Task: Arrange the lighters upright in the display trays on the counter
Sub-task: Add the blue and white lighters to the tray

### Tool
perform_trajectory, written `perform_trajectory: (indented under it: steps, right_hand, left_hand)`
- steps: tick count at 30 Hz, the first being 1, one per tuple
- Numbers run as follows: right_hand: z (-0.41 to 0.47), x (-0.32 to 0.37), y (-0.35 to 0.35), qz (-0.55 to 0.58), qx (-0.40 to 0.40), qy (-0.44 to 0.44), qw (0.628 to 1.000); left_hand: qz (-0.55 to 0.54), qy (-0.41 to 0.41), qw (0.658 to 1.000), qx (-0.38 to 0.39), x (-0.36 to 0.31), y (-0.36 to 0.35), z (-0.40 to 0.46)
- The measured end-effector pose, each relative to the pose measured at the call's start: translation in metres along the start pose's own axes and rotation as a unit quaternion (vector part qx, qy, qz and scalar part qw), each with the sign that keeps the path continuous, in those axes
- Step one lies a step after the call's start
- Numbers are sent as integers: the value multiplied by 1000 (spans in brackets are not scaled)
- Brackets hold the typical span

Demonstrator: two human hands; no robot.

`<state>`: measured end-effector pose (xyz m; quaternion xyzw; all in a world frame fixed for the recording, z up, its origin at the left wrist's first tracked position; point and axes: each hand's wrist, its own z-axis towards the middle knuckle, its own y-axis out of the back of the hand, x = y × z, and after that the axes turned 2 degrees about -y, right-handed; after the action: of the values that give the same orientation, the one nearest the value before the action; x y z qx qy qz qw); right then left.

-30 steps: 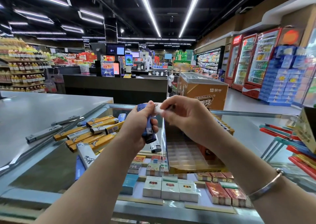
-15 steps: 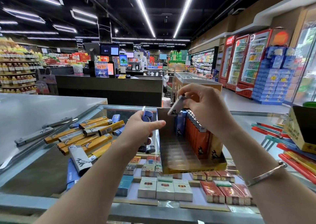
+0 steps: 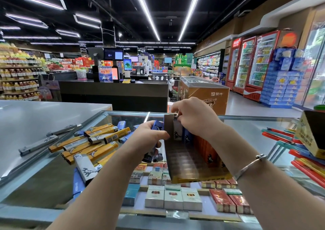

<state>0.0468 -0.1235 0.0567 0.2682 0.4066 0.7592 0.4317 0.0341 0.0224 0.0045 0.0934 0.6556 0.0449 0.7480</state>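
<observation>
Right now the right hand (image 3: 195, 117) pinches the top of a white lighter (image 3: 177, 129) and sets it upright at the far left corner of the display tray (image 3: 197, 177), just beside a blue lighter (image 3: 187, 136) and a row of orange lighters (image 3: 207, 149) that stand there too. The left hand (image 3: 149, 138) is curled round a few blue lighters (image 3: 154, 141) and holds them just outside the tray's left wall.

What could go wrong? I think the white lighter could tip if the fingers let go before its bottom sits flat. It could lean on the blue one and push that row over. The near part of the tray has nothing in it to hold a leaning lighter up. The left hand holds several lighters at once, so one could slip out and drop on the glass worktop (image 3: 246, 129). The tray could also slide on the smooth glass if it gets bumped.

Other things lie around. On the left is a loose pile of yellow and white lighters (image 3: 88, 145), all lying flat, so lots of them are not in a tray yet. A second display box (image 3: 313, 133) sits at the far right on some red and teal strips (image 3: 281, 134). Cigarette packs (image 3: 173, 198) show under the glass. Nothing blocks the tray, but its tall left wall stands between the two hands
</observation>
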Motion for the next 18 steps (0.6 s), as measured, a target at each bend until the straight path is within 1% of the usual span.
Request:
perform_trajectory:
  steps: [3,11,15,18]
  right_hand:
    - [5,0,-1,-11,5,-4,1000]
    - [7,-10,1,48,27,-18,998]
    - [7,-11,-2,40,35,-17,998]
    - [7,-11,-6,9,27,-7,1000]
  left_hand:
    - [-5,-2,1000,3,0,0,0]
    - [19,-13,1000,11,1,0,1]
    - [14,-13,1000,12,1,0,1]
    - [18,-13,1000,15,2,0,0]
